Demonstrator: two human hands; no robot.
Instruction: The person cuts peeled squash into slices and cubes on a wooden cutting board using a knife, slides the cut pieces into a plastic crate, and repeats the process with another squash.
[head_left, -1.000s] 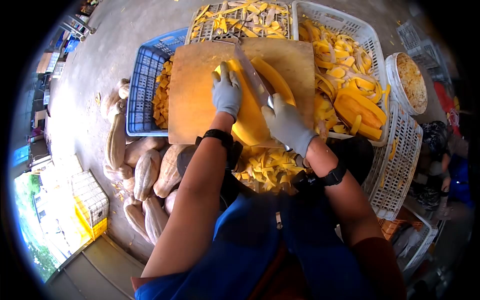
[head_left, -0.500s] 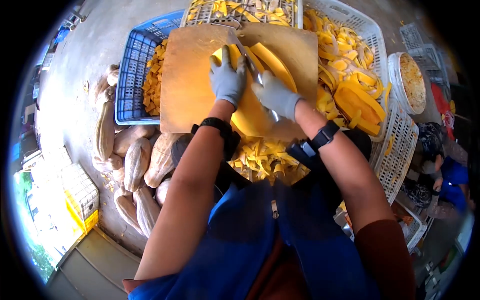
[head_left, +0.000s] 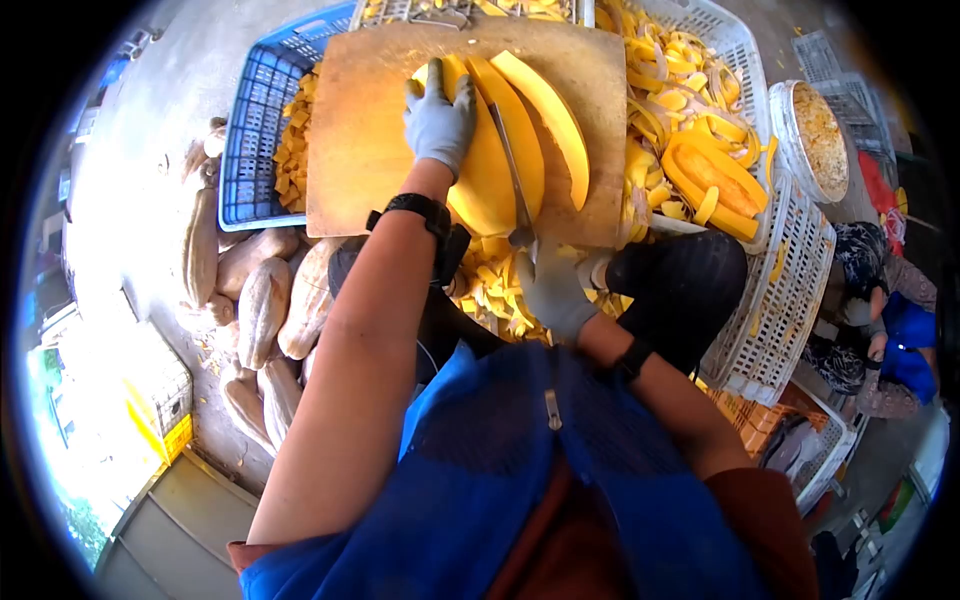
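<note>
Peeled yellow pumpkin [head_left: 472,170] lies lengthwise on a wooden cutting board [head_left: 360,150], split into long pieces. My left hand [head_left: 440,122], in a grey glove, presses on its upper left part, fingers somewhat spread and gripping it. My gloved right hand [head_left: 556,295] is closed round the handle of a knife [head_left: 513,165], just past the board's near edge. The blade runs along a cut between the pumpkin pieces, its tip toward the far end. Apart on the right lies a curved pumpkin slice [head_left: 553,115].
A blue crate [head_left: 262,140] at left contains pumpkin cubes [head_left: 292,150]. Unpeeled pumpkins [head_left: 265,310] lie on the floor. Peelings [head_left: 690,80] and a hollowed pumpkin half [head_left: 712,180] fill a white crate at right, near a white bucket [head_left: 790,140]. Another person [head_left: 890,320] is at far right.
My right hand has drawn the knife back toward my body, from over the board to beyond its near edge. The slice at right has separated further. My left hand stays on the pumpkin.
</note>
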